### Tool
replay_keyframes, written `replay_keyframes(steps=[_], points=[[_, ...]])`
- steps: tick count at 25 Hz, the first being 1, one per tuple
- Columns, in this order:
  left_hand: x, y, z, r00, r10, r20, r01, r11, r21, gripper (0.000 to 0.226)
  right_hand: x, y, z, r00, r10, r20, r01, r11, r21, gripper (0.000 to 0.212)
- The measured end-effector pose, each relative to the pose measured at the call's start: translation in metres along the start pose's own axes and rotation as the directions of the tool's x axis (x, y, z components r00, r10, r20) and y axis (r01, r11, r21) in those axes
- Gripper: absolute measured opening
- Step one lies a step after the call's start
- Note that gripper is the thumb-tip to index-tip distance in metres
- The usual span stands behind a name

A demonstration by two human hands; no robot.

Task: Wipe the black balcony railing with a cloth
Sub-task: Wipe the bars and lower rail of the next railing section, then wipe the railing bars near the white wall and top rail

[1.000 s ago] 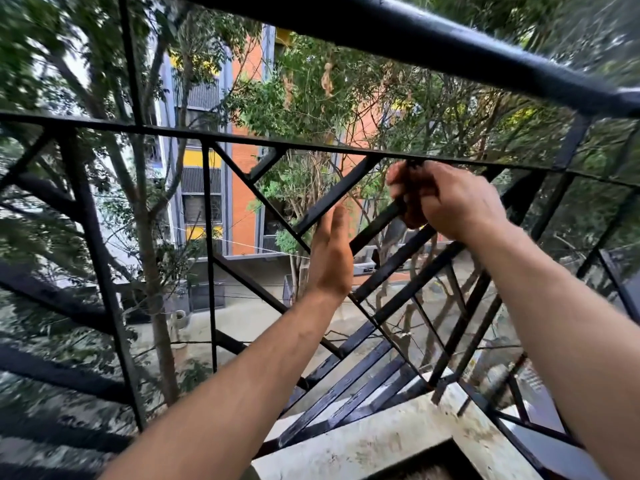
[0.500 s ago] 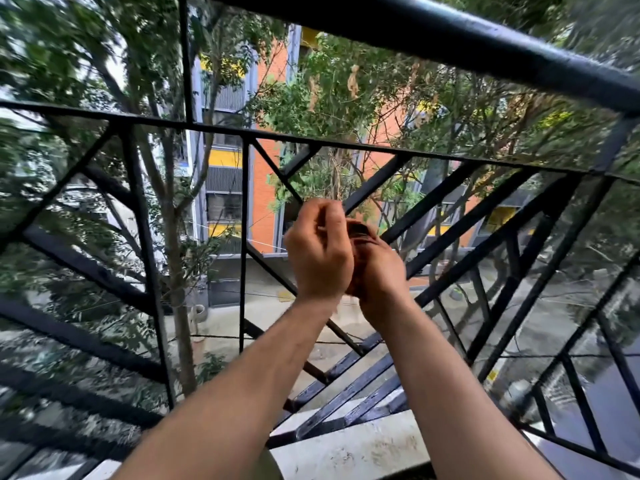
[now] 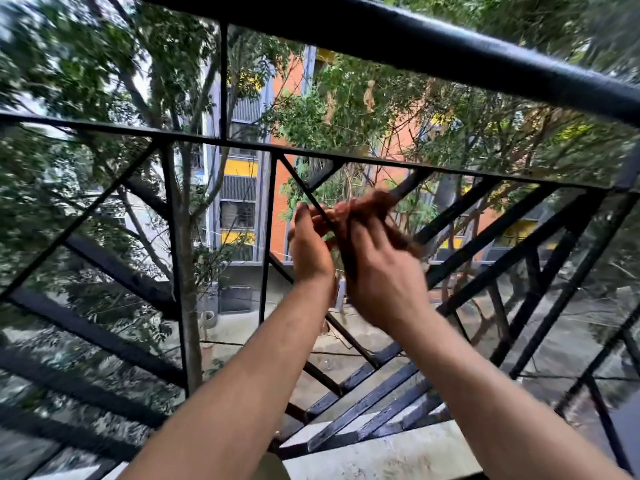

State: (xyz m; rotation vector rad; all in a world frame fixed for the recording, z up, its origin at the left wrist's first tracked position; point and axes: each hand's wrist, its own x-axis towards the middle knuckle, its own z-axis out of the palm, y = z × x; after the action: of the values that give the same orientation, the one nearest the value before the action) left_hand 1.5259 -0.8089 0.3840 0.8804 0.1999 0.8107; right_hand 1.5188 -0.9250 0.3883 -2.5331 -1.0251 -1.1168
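The brown cloth [image 3: 375,211] was bunched at the fingertips of the right hand [image 3: 384,275], which gripped it; the left hand [image 3: 309,249] sat just beside, fingers curled toward the cloth, though blur hid whether they pinched it; a thin diagonal bar [image 3: 349,336] crossed the left fingertips; the railing [image 3: 450,46] had its thick top rail above both hands; a concrete ledge [image 3: 381,455] lay below the forearms; trees [image 3: 86,81] and an orange building [image 3: 278,202] stood beyond.
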Motion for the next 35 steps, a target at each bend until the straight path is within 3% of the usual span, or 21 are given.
replay_keyframes(steps=[2,7,10,11,13,14,15,16,17,18,19,20,22,24,26,28,29,30,32,33,35], points=[[0.005,0.007,0.001,0.998,0.048,0.039,-0.050,0.998,0.034,0.048,0.022,0.010,-0.023,0.994,-0.042,0.105,0.043,0.999,-0.015,0.044],[-0.002,0.008,0.011,0.999,0.024,-0.033,-0.024,1.000,0.011,0.045,0.059,0.025,-0.044,0.968,0.195,0.156,-0.150,0.954,-0.261,0.039],[0.008,0.013,-0.002,1.000,-0.019,-0.019,0.019,1.000,-0.005,0.040,0.039,-0.024,0.000,0.950,0.259,0.177,-0.295,0.930,0.221,0.029],[0.009,0.016,-0.009,1.000,-0.007,0.028,0.007,1.000,-0.002,0.036,0.037,-0.032,0.001,0.917,0.356,0.179,-0.398,0.796,0.456,0.024],[0.013,0.020,-0.019,0.988,-0.016,0.152,0.022,0.999,-0.036,0.039,0.039,-0.031,-0.005,0.799,0.495,0.341,-0.484,0.193,0.854,0.022],[0.014,0.022,-0.017,0.979,-0.017,0.201,0.028,0.998,-0.054,0.045,0.037,-0.031,-0.015,0.791,0.494,0.360,-0.393,-0.041,0.919,0.026],[0.013,0.023,-0.014,0.970,-0.010,0.243,0.028,0.997,-0.072,0.052,0.032,-0.033,-0.021,0.817,0.515,0.258,-0.259,-0.071,0.963,0.027],[0.011,0.024,-0.013,0.967,-0.002,0.255,0.029,0.994,-0.104,0.056,0.031,-0.036,-0.025,0.852,0.523,0.025,-0.101,0.117,0.988,0.028],[0.012,0.025,-0.012,0.972,0.007,0.233,0.034,0.985,-0.169,0.056,0.035,-0.039,-0.027,0.872,0.423,-0.246,0.054,0.415,0.908,0.033],[0.008,0.029,-0.010,0.973,-0.026,0.229,0.082,0.967,-0.240,0.053,0.038,-0.043,-0.025,0.899,0.212,-0.384,0.140,0.691,0.709,0.042],[0.007,0.031,-0.009,0.965,-0.070,0.252,0.151,0.935,-0.320,0.054,0.042,-0.047,-0.019,0.926,0.071,-0.370,0.138,0.850,0.509,0.050],[0.006,0.033,-0.007,0.954,-0.083,0.288,0.191,0.910,-0.369,0.058,0.042,-0.052,-0.014,0.960,0.035,-0.278,0.096,0.892,0.442,0.055],[0.005,0.033,-0.007,0.945,-0.082,0.317,0.220,0.877,-0.427,0.051,0.038,-0.055,-0.022,0.981,0.063,-0.181,0.039,0.861,0.507,0.055],[0.005,0.033,-0.006,0.975,-0.061,0.216,0.145,0.906,-0.397,0.048,0.046,-0.043,-0.045,0.971,0.036,-0.236,0.084,0.874,0.479,0.051],[-0.008,0.041,-0.003,0.999,-0.036,0.026,0.036,0.999,0.013,0.051,0.071,-0.031,-0.070,0.959,0.048,-0.280,0.063,0.925,0.375,0.041],[-0.039,0.062,-0.002,0.990,0.091,-0.104,-0.064,0.969,0.237,0.034,0.117,-0.039,-0.091,0.997,0.079,-0.006,-0.071,0.925,0.372,0.026],[-0.053,0.077,-0.002,0.940,0.292,-0.176,-0.237,0.931,0.276,0.026,0.133,-0.053,-0.093,0.974,0.010,0.228,-0.101,0.916,0.387,0.025],[-0.066,0.097,0.001,0.816,0.539,-0.208,-0.462,0.825,0.325,0.023,0.143,-0.068,-0.091,0.930,-0.109,0.351,-0.052,0.907,0.419,0.024],[-0.069,0.130,0.013,0.548,0.827,-0.126,-0.710,0.540,0.452,0.021,0.147,-0.089,-0.089,0.917,-0.268,0.296,0.055,0.819,0.571,0.027],[-0.060,0.144,0.027,0.521,0.853,-0.018,-0.686,0.431,0.586,0.022,0.143,-0.087,-0.091,0.922,-0.250,0.297,-0.008,0.753,0.658,0.030],[-0.039,0.169,0.070,0.703,0.679,0.209,-0.448,0.194,0.873,0.026,0.137,-0.057,-0.101,0.849,-0.182,0.496,-0.261,0.672,0.693,0.037]])
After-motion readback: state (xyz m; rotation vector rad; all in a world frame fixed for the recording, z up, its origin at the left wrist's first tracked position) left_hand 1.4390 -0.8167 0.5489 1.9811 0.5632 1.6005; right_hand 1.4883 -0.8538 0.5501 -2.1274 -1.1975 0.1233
